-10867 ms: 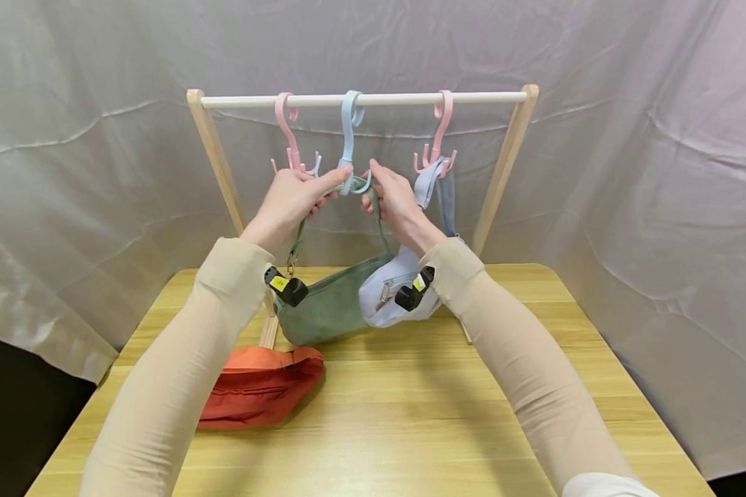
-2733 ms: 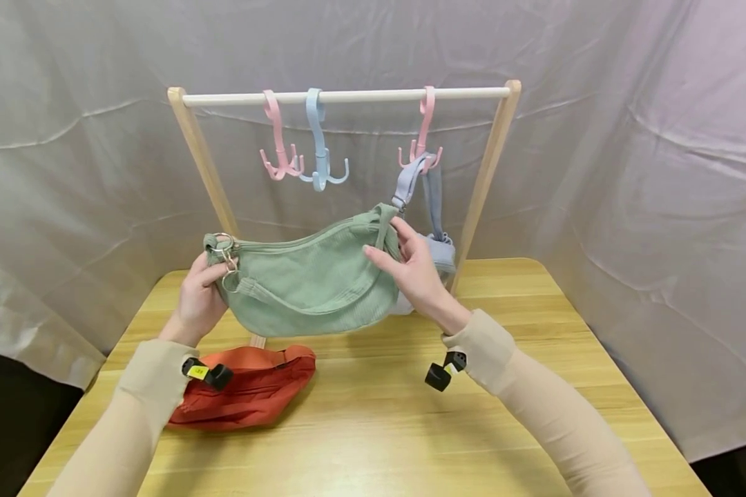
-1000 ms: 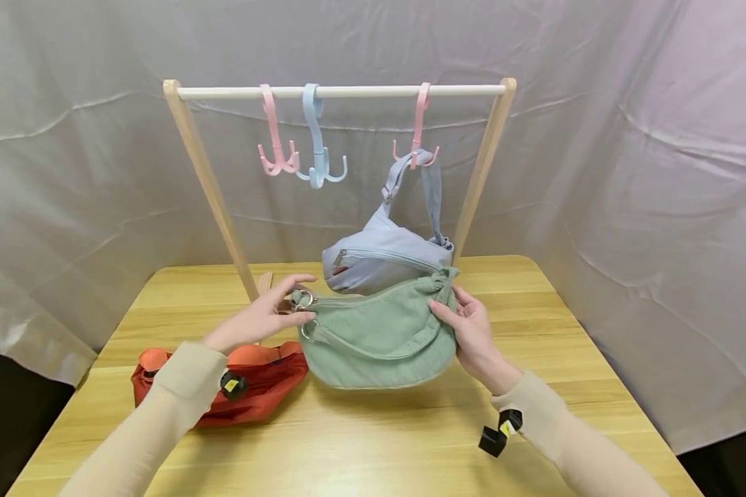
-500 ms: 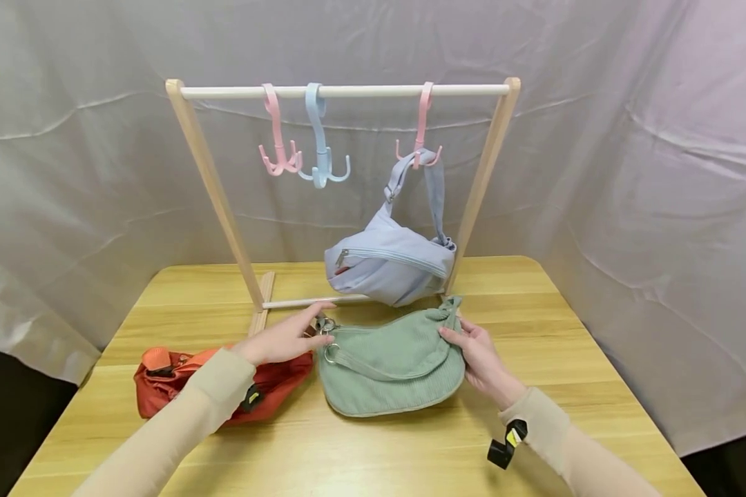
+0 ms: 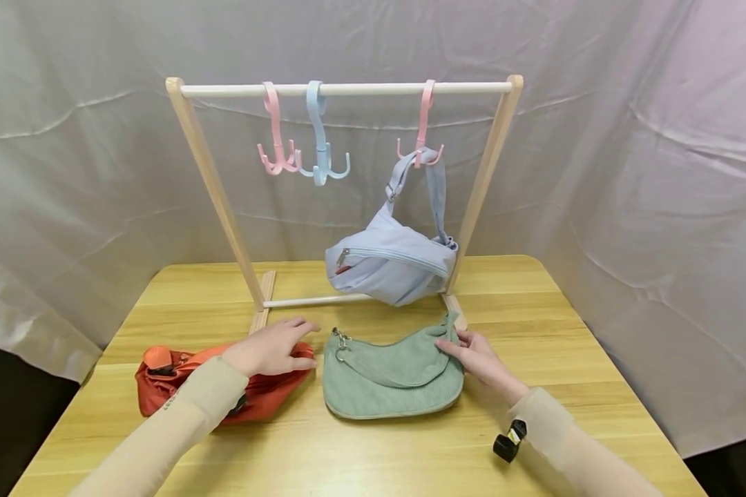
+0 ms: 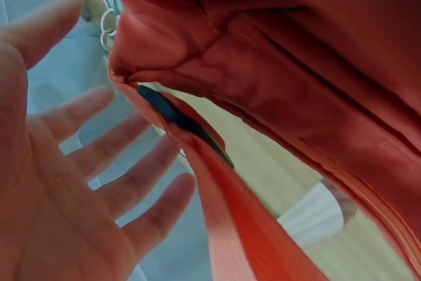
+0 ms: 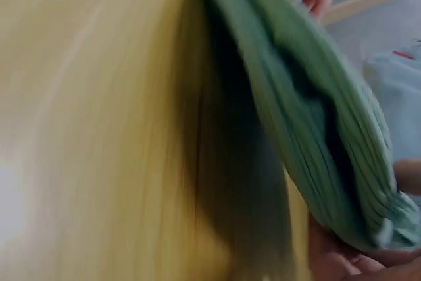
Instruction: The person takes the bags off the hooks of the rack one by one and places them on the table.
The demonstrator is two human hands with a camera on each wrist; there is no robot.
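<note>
A green corduroy shoulder bag (image 5: 373, 397) stands on the wooden table, its strap drooping over the front and metal rings at its left end. My right hand (image 5: 480, 359) pinches its right end, thumb in front and fingers behind; the right wrist view shows the bag (image 7: 299, 103) from its side. My left hand (image 5: 273, 348), fingers spread, hovers by the right end of a red-orange waist bag (image 5: 161, 386) lying at the left, partly hidden by my forearm. Seen from the left wrist, the left hand (image 6: 72, 182) holds nothing beside the orange strap (image 6: 227, 208).
A rack with a white bar (image 5: 373, 90) stands behind. A pink hook (image 5: 278, 148) and a blue hook (image 5: 320, 148) hang bare; the right pink hook (image 5: 421, 124) bears a pale blue bag (image 5: 391, 259). Bare tabletop (image 5: 373, 462) lies in front.
The green bag came off the blue hook, then was lowered onto the table. My left hand has let go of its ringed end and moved left to the waist bag.
</note>
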